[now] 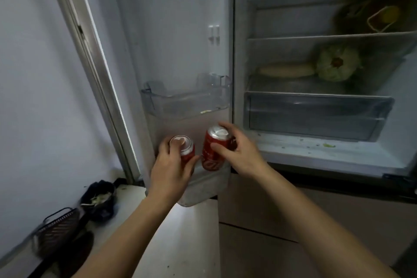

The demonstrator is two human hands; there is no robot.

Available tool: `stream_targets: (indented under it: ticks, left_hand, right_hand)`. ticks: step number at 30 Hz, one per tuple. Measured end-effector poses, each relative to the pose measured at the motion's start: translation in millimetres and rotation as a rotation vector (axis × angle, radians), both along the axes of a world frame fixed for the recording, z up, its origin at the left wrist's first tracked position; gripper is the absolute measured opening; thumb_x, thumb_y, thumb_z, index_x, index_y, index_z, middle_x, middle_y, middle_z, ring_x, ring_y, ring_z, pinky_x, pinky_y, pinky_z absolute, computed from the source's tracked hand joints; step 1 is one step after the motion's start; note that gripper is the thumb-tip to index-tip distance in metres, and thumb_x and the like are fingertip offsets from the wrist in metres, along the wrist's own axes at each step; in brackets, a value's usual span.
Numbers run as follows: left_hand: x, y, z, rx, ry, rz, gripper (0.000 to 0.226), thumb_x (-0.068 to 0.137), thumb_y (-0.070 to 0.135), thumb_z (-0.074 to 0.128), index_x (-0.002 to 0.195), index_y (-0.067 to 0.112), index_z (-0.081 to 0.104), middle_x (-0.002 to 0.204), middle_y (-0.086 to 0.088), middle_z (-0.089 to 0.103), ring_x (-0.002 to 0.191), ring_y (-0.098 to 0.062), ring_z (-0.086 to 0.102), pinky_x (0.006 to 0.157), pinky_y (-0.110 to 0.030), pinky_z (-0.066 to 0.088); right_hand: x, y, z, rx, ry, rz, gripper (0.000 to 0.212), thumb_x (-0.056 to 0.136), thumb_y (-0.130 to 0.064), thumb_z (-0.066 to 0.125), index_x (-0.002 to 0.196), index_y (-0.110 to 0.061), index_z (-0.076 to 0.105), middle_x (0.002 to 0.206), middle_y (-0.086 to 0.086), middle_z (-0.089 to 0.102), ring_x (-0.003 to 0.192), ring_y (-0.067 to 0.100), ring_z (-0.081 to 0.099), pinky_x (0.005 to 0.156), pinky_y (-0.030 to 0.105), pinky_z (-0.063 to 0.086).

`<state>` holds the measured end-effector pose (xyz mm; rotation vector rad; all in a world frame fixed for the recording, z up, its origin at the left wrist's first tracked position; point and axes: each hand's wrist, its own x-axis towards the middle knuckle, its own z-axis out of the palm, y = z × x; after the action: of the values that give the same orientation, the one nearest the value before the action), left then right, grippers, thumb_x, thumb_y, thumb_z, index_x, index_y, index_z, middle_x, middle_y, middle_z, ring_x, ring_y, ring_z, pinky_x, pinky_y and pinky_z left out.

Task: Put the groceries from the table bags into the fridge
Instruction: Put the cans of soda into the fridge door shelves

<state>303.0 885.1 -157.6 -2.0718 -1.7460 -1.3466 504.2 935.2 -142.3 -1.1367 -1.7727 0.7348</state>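
Forearms are reaching in from below. Left hand point(171, 165) is curling round the left can point(185, 150), fingers over its top. Right hand point(240, 153) is gripping the right can point(213, 153), which is leaning slightly. Both red cans are sitting close together at the bottom door shelf point(203, 187) of the open fridge door point(171, 29); whether they are resting in it, cannot tell. Cabbage point(338, 63) is lying on an inner shelf.

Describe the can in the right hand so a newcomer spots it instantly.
Find the open fridge door on the left, then drop below its clear bin to the bottom door shelf. Two red cans are held there. Yours is the tilted can in the right hand, nearer the fridge body; the left can stands upright.
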Motion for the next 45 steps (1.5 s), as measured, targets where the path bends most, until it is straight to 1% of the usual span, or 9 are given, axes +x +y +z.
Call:
stream_targets:
  ticks: [8, 16, 21, 25, 30, 34, 38, 41, 45]
  left_hand:
    - [1, 0, -3, -0.133, 0.076, 0.108, 0.044, 0.087, 0.040, 0.070, 0.114, 0.009, 0.054, 0.118, -0.009, 0.054, 0.102, -0.035, 0.057, 0.071, -0.040, 0.048]
    - [8, -14, 9, -0.348, 0.203, 0.122, 0.042, 0.093, 0.041, 0.060, 0.122, 0.013, 0.050, 0.125, -0.009, 0.052, 0.112, -0.031, 0.054, 0.086, -0.040, 0.048]
    - [10, -53, 15, -0.168, 0.249, 0.157, 0.034, 0.098, 0.033, 0.052, 0.127, 0.018, 0.057, 0.134, -0.003, 0.052, 0.123, -0.024, 0.050, 0.089, -0.038, 0.050]
    - [-13, -100, 8, 0.096, 0.163, 0.223, 0.026, 0.096, 0.024, 0.056, 0.118, 0.014, 0.065, 0.131, -0.006, 0.061, 0.121, -0.020, 0.053, 0.094, -0.033, 0.048]
    - [-90, -173, -15, 0.054, 0.140, 0.437, 0.038, 0.097, 0.030, 0.052, 0.130, 0.012, 0.058, 0.145, -0.012, 0.047, 0.134, -0.028, 0.044, 0.105, -0.041, 0.039]
    - [-186, -259, -31, -0.030, 0.184, 0.661, 0.047, 0.098, 0.040, 0.042, 0.135, 0.012, 0.053, 0.152, -0.015, 0.039, 0.141, -0.032, 0.035, 0.110, -0.048, 0.032]
    - [-289, -371, -48, -0.169, 0.165, 0.910, 0.054, 0.100, 0.047, 0.032, 0.146, 0.019, 0.041, 0.160, -0.011, 0.026, 0.150, -0.027, 0.019, 0.119, -0.047, 0.016]
    - [-363, -464, -56, -0.256, 0.162, 1.070, 0.061, 0.100, 0.050, 0.028, 0.148, 0.014, 0.042, 0.161, -0.015, 0.025, 0.149, -0.031, 0.022, 0.117, -0.054, 0.025]
    - [-438, -566, -60, -0.370, 0.117, 1.246, 0.069, 0.099, 0.055, 0.020, 0.150, 0.012, 0.038, 0.162, -0.015, 0.022, 0.150, -0.031, 0.017, 0.119, -0.054, 0.022]
  right_hand:
    - [-5, -6, -11, 0.075, -0.265, 0.024, 0.058, 0.076, -0.058, 0.070, 0.127, -0.049, 0.044, 0.122, -0.008, 0.067, 0.108, 0.018, 0.065, 0.092, 0.040, 0.055]
    - [-6, -24, -6, 0.121, -0.315, 0.003, 0.058, 0.085, -0.037, 0.071, 0.138, -0.026, 0.051, 0.135, 0.003, 0.057, 0.122, 0.021, 0.056, 0.103, 0.036, 0.047]
    - [-11, -40, -11, 0.205, -0.255, -0.134, 0.053, 0.091, -0.033, 0.066, 0.141, -0.021, 0.050, 0.148, 0.007, 0.040, 0.131, 0.024, 0.047, 0.104, 0.029, 0.037]
    - [-40, -67, -21, 0.378, -0.094, -0.174, 0.045, 0.095, -0.035, 0.060, 0.137, -0.021, 0.051, 0.144, 0.005, 0.042, 0.126, 0.021, 0.048, 0.100, 0.037, 0.046]
    - [-125, -108, -33, 0.546, -0.079, -0.049, 0.051, 0.092, -0.033, 0.061, 0.139, -0.019, 0.047, 0.147, 0.008, 0.040, 0.133, 0.024, 0.041, 0.107, 0.042, 0.041]
    - [-227, -159, -50, 0.545, -0.124, 0.132, 0.056, 0.091, -0.034, 0.059, 0.142, -0.019, 0.044, 0.152, 0.009, 0.037, 0.140, 0.027, 0.034, 0.114, 0.045, 0.033]
    - [-348, -220, -68, 0.573, -0.139, 0.297, 0.058, 0.089, -0.032, 0.061, 0.143, -0.016, 0.044, 0.152, 0.013, 0.036, 0.140, 0.032, 0.035, 0.111, 0.048, 0.033]
    - [-451, -282, -76, 0.555, -0.169, 0.436, 0.065, 0.089, -0.030, 0.066, 0.146, -0.017, 0.039, 0.156, 0.015, 0.031, 0.144, 0.032, 0.030, 0.115, 0.051, 0.031]
    - [-561, -361, -87, 0.557, -0.184, 0.610, 0.066, 0.090, -0.030, 0.065, 0.148, -0.015, 0.038, 0.157, 0.018, 0.031, 0.142, 0.035, 0.033, 0.112, 0.052, 0.033]
